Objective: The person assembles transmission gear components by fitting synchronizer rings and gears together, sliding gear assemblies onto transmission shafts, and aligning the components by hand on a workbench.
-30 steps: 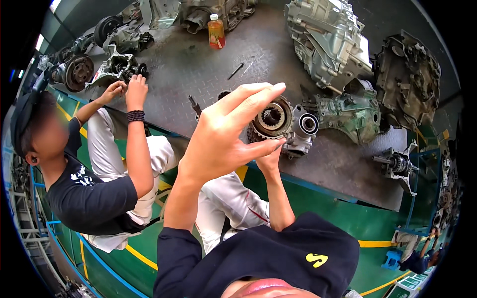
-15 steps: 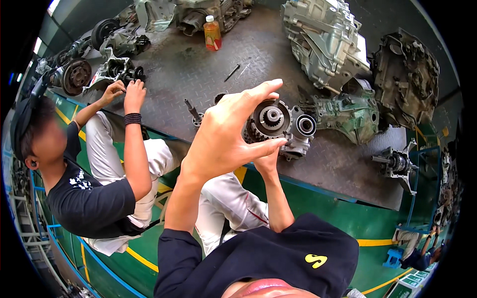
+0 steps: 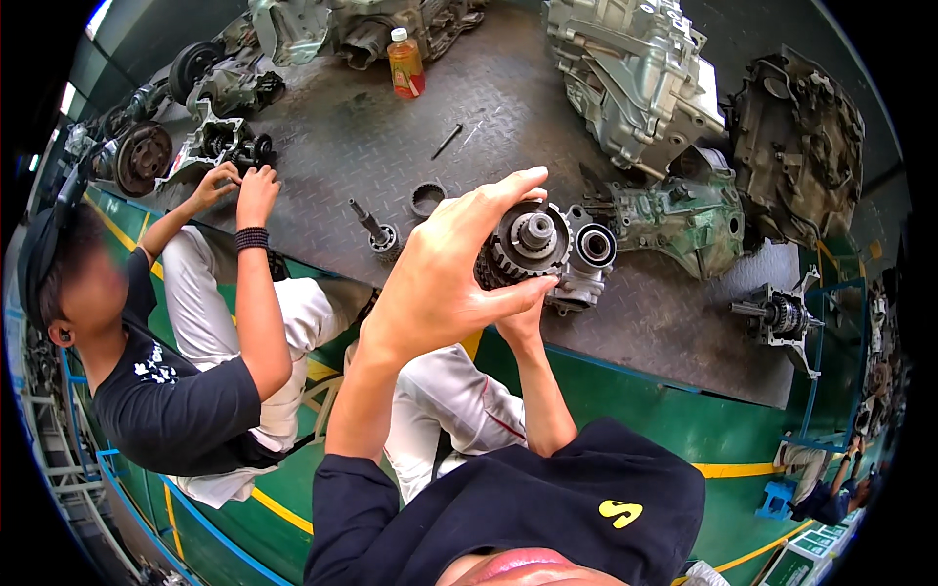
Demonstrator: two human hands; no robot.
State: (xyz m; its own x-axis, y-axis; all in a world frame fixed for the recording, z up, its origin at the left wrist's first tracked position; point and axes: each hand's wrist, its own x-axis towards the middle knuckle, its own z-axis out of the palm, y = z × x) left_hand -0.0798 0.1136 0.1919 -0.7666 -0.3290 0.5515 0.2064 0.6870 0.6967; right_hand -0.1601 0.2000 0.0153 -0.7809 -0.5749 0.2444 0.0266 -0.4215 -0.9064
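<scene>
A gear shaft (image 3: 535,234) with toothed rings stands end-up at the near edge of the workbench, its splined tip facing me. My left hand (image 3: 435,278) curves around its gear, thumb along the lower rim and index finger arched over the upper side. Behind and below it my right hand (image 3: 523,317) reaches up to the shaft's underside; its fingers are hidden. Just right of the gear sits a grey metal housing with a round bearing (image 3: 594,244). A loose toothed ring (image 3: 428,199) and an upright splined shaft (image 3: 373,227) stand left of my left hand.
A co-worker's hands (image 3: 256,195) work on an opened gearbox (image 3: 220,142) at the left. Large transmission cases (image 3: 635,78) fill the back right. An orange drink bottle (image 3: 406,66) and a dark rod (image 3: 447,142) lie farther back. Another shaft assembly (image 3: 782,317) rests at the right edge.
My left thumb and index finger have drawn closer together around the gear. More of the loose ring shows beside my hand. The view has shifted slightly.
</scene>
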